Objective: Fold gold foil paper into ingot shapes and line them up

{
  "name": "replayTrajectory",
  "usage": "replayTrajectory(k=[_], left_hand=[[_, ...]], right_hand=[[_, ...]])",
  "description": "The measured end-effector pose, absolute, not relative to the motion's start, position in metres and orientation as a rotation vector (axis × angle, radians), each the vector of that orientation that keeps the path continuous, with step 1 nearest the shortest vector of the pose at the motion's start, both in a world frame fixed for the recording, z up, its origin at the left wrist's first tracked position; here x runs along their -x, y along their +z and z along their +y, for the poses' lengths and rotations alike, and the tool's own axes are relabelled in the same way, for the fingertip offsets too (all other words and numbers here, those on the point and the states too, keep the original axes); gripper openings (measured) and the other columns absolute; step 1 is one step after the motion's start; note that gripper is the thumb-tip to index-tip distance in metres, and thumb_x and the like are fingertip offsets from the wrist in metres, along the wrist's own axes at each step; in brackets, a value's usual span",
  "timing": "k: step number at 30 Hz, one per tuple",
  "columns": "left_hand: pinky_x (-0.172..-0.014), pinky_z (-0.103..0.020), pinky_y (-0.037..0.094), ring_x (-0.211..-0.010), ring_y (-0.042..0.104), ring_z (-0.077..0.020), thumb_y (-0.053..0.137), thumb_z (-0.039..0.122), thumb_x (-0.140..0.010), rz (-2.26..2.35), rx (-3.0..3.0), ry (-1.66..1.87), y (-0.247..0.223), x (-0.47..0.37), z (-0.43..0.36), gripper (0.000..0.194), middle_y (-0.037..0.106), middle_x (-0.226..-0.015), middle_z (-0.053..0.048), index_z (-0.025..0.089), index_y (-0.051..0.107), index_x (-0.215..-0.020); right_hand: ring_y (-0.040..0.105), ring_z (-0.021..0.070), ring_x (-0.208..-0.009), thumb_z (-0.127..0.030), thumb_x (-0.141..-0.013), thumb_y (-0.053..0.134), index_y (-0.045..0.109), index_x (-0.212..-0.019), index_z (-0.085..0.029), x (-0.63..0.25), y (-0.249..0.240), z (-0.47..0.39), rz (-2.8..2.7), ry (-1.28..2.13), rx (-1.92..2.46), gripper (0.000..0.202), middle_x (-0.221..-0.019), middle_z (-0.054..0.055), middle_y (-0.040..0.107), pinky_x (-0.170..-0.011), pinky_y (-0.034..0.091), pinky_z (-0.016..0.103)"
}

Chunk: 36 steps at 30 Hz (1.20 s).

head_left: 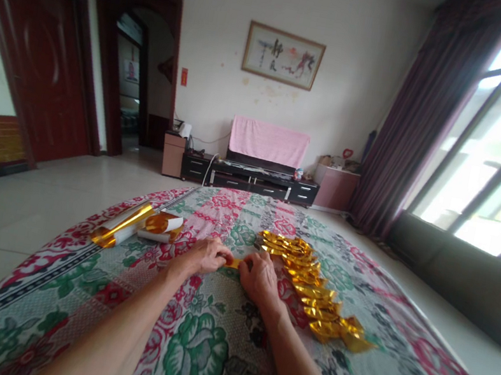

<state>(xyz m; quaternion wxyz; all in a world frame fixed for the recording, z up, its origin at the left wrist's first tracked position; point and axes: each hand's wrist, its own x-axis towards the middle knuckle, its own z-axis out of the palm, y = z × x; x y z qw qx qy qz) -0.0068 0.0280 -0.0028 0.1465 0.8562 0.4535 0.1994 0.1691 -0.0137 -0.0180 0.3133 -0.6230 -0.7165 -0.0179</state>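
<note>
Between my two hands, low over the patterned cloth, is a small piece of gold foil paper (234, 263). My left hand (208, 256) pinches its left end with the fingers closed. On the opposite end, my right hand (261, 275) is closed as well, its fingertips partly hidden behind the knuckles. Just right of my right hand runs a row of several folded gold foil ingots (319, 295), overlapping one another. Curled sheets of gold foil paper with white backs (127, 227) lie to the left of my left hand.
A flowered cloth (197, 352) in green, pink and grey covers the round-edged table under my hands. Beyond it stands a low black TV cabinet (251, 185) with a pink cloth (269, 141) over the television. A dark curtain (402, 124) hangs beside the window at right.
</note>
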Motion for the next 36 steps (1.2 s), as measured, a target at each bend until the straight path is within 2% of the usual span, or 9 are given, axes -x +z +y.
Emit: replayTrajectory(k=[6,13,18,25,36], left_hand=[[-0.078,-0.026,0.042,-0.083,0.058,-0.0161,0.047,0.025,-0.074,1.505,-2.485,0.605,-0.002,-0.004,0.022,0.027,0.064,-0.09,-0.001,0.029,0.07,-0.087],[-0.077,-0.03,0.04,-0.083,0.055,-0.0198,0.051,0.045,-0.074,1.737,-2.504,0.7,-0.003,-0.019,0.01,0.027,0.062,-0.082,-0.005,0.028,0.07,-0.082],[-0.077,-0.03,0.038,-0.084,0.053,-0.0202,0.052,0.048,-0.073,1.81,-2.501,0.736,-0.004,-0.023,0.005,0.029,0.06,-0.082,-0.006,0.025,0.069,-0.079],[-0.079,-0.028,0.039,-0.083,0.054,-0.0173,0.055,0.035,-0.073,1.688,-2.505,0.717,-0.006,-0.016,0.011,0.019,0.062,-0.083,-0.003,0.026,0.068,-0.082],[-0.08,-0.025,0.042,-0.085,0.057,-0.0152,0.054,0.025,-0.071,1.406,-2.497,0.659,-0.009,0.001,0.027,0.024,0.066,-0.089,-0.001,0.027,0.069,-0.088]], right_hand=[[0.051,0.0161,-0.085,-0.025,-0.077,0.05,0.062,-0.077,-0.018,-0.167,-0.019,-0.014,-1.871,-0.077,1.669,0.014,-0.081,0.006,0.056,-0.079,0.035,0.023],[0.05,0.0171,-0.084,-0.026,-0.078,0.05,0.062,-0.077,-0.018,-0.166,-0.018,-0.015,-1.854,-0.076,1.705,0.015,-0.084,0.007,0.055,-0.077,0.035,0.024],[0.05,0.0174,-0.081,-0.028,-0.078,0.05,0.062,-0.079,-0.018,-0.165,-0.019,-0.016,-1.842,-0.08,1.729,0.015,-0.085,0.007,0.054,-0.073,0.035,0.025],[0.05,0.0173,-0.081,-0.028,-0.078,0.05,0.061,-0.078,-0.018,-0.166,-0.019,-0.016,-1.848,-0.114,1.719,0.015,-0.084,0.006,0.054,-0.073,0.035,0.025],[0.051,0.0159,-0.084,-0.025,-0.078,0.049,0.061,-0.077,-0.018,-0.166,-0.015,-0.017,-1.865,-0.054,1.711,0.014,-0.084,0.006,0.055,-0.077,0.036,0.023]])
